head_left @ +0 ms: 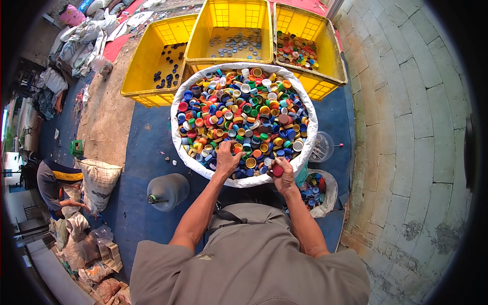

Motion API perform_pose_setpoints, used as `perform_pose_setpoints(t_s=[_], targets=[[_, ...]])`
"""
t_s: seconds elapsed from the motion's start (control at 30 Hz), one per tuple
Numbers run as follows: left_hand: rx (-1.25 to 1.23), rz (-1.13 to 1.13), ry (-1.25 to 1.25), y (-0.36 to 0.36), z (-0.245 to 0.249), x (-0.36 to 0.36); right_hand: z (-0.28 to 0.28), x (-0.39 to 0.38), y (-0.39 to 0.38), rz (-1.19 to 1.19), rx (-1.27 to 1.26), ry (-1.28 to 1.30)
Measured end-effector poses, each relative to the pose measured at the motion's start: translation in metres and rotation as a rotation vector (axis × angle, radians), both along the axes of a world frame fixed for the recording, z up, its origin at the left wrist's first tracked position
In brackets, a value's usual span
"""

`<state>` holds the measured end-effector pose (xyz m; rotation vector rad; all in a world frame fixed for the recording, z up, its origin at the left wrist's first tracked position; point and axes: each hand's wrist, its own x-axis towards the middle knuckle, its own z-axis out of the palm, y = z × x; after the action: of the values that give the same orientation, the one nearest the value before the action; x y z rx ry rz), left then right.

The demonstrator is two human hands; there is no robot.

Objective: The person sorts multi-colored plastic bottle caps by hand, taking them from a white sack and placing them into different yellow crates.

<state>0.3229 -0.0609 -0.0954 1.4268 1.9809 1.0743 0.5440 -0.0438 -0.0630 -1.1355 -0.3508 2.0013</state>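
Note:
A wide white sack (179, 147) with a rolled rim stands in front of me, filled with plastic bottle caps (239, 109) of many colours. My left hand (227, 158) is over the near part of the heap, with thumb and forefinger curled round an orange-red bottle cap (238, 148). At the sack's near right rim, my right hand (285, 178) holds a dark red bottle cap (277, 171) between its fingers. The palm sides of both hands are hidden.
Behind the sack stand three yellow crates: left (137, 76), middle (229, 18) and right (333, 56), each with caps inside. A large clear bottle (173, 190) lies left; a smaller sack (330, 195) of caps stands right. A wall (401, 127) runs along the right. Another person (53, 183) bends beside a sack (99, 183).

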Motion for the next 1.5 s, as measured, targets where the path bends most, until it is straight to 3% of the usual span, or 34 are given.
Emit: perform_pose_setpoints(t_s=[0.17,0.23,0.3,0.43,0.5,0.67,0.8,1.17,1.27,1.37,1.5], targets=[[-0.102,0.144,-0.355,-0.025,0.014,0.011,0.004,-0.029,0.023,0.168,0.186,-0.306],[-0.151,0.257,-0.915,-0.033,0.030,0.012,0.009,-0.046,0.031,0.272,0.339,-0.519],[-0.164,0.403,-1.399,-0.044,0.033,0.009,-0.022,-0.059,0.041,0.382,0.685,-0.795],[-0.054,0.449,-1.702,-0.068,0.022,0.001,-0.007,-0.106,0.057,0.508,1.017,-1.001],[-0.103,0.491,-1.745,-0.072,0.022,-0.006,-0.013,-0.128,0.066,0.504,1.178,-1.107],[-0.126,0.530,-1.756,-0.081,0.023,-0.027,-0.012,-0.164,0.085,0.745,1.430,-1.284],[-0.116,0.549,-1.750,-0.086,0.021,-0.041,-0.026,-0.178,0.091,0.904,1.484,-1.434],[-0.109,0.578,-1.627,-0.090,0.023,-0.043,-0.035,-0.186,0.085,0.907,1.588,-1.529],[-0.099,0.553,-1.566,-0.086,0.026,-0.043,-0.019,-0.181,0.080,0.754,1.425,-1.479],[-0.101,0.497,-1.533,-0.074,0.037,-0.046,0.008,-0.167,0.074,0.608,0.879,-1.069],[-0.163,0.311,-1.562,-0.057,0.058,-0.047,0.043,-0.136,0.054,0.611,0.563,-0.471]])
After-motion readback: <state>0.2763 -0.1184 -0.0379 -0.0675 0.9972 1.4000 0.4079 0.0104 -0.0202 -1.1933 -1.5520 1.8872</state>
